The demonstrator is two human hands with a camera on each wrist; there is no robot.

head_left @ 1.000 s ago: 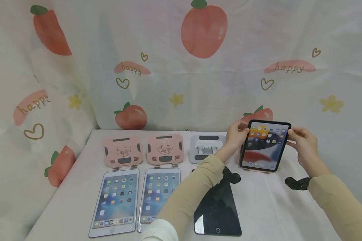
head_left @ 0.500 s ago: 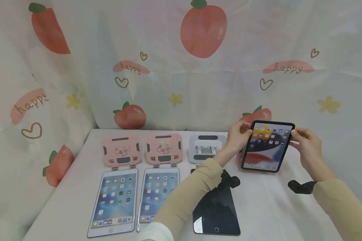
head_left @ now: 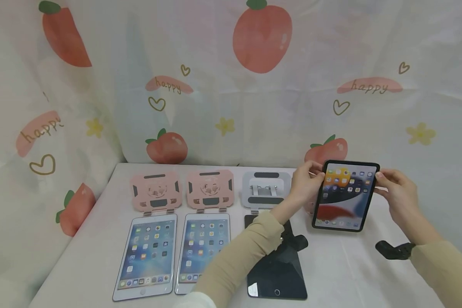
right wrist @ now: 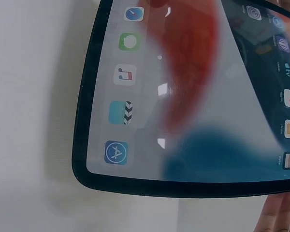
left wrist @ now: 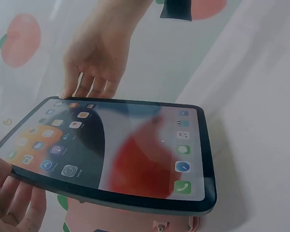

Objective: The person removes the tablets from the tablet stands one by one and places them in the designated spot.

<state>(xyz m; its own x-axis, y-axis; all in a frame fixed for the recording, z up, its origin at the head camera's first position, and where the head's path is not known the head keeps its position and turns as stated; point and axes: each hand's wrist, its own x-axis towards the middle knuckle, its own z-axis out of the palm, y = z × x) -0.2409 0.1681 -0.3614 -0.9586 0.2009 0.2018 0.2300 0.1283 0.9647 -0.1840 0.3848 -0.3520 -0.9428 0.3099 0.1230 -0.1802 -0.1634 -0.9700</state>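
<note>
Both hands hold a black-framed tablet (head_left: 342, 196) by its two long sides, tilted with its lit screen toward me. My left hand (head_left: 306, 182) pinches the upper left edge, thumb in front and fingers behind. On the opposite edge my right hand (head_left: 398, 192) pinches in the same way. Behind the tablet, mostly hidden, is a pink stand (left wrist: 130, 217); the left wrist view shows part of it just below the tablet's near edge. Under my left forearm lies a tablet with a dark screen (head_left: 277, 269), partly covered by the sleeve.
Two pink stands, left (head_left: 156, 191) and middle (head_left: 210, 189), and a grey stand (head_left: 266, 189) line the back of the table. White tablets, left (head_left: 146, 256) and middle (head_left: 205, 244), lie in front of the pink ones. A peach-printed cloth (head_left: 262, 107) hangs behind.
The black-framed tablet has come off the pink stand, moving toward me and slightly right, with both hands gripping it throughout. The other tablets and stands stay put.
</note>
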